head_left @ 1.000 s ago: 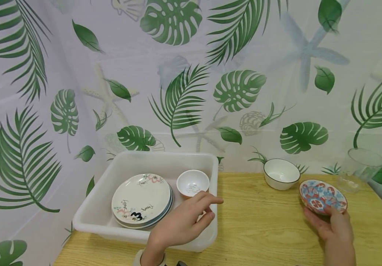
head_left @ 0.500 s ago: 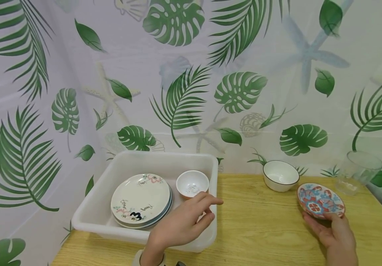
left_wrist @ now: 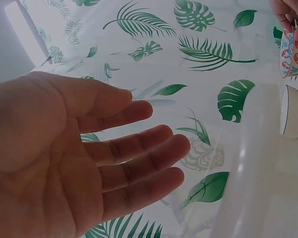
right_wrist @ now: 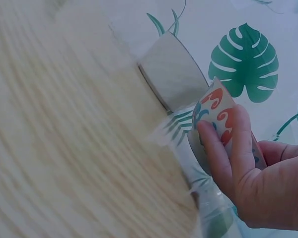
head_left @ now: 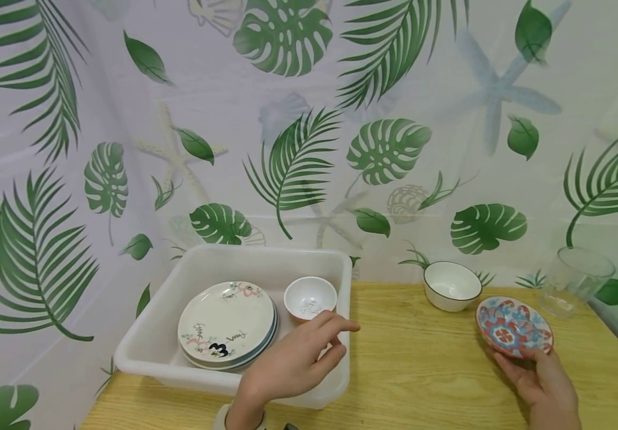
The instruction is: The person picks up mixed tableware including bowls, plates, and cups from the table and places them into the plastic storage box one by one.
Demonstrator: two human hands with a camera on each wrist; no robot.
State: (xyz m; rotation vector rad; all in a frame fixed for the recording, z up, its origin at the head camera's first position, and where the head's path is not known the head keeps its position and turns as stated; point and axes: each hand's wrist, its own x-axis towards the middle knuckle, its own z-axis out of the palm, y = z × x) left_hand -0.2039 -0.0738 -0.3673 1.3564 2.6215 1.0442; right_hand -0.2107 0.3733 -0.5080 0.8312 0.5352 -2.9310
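My right hand (head_left: 542, 382) grips a small bowl (head_left: 514, 325) with a red and blue pattern, thumb over the near rim and fingers under it. In the right wrist view the patterned bowl (right_wrist: 216, 119) shows its outer wall, with fingers spread along it. Behind it to the left stands a white bowl with a dark rim (head_left: 452, 285). My left hand (head_left: 303, 358) hovers over the right front part of a white plastic tub (head_left: 147, 365), fingers relaxed and holding nothing. Inside the tub are a stack of plates (head_left: 225, 322) and a small white bowl with an orange outside (head_left: 310, 297).
A clear glass (head_left: 574, 280) stands at the table's back right, beyond the patterned bowl. The wooden table (head_left: 411, 358) runs back to a leaf-print sheet (head_left: 309, 149) hung behind it. Its right edge slants close beyond the glass.
My right hand has shifted slightly left and toward me with the patterned bowl in it. The left hand keeps its place over the tub.
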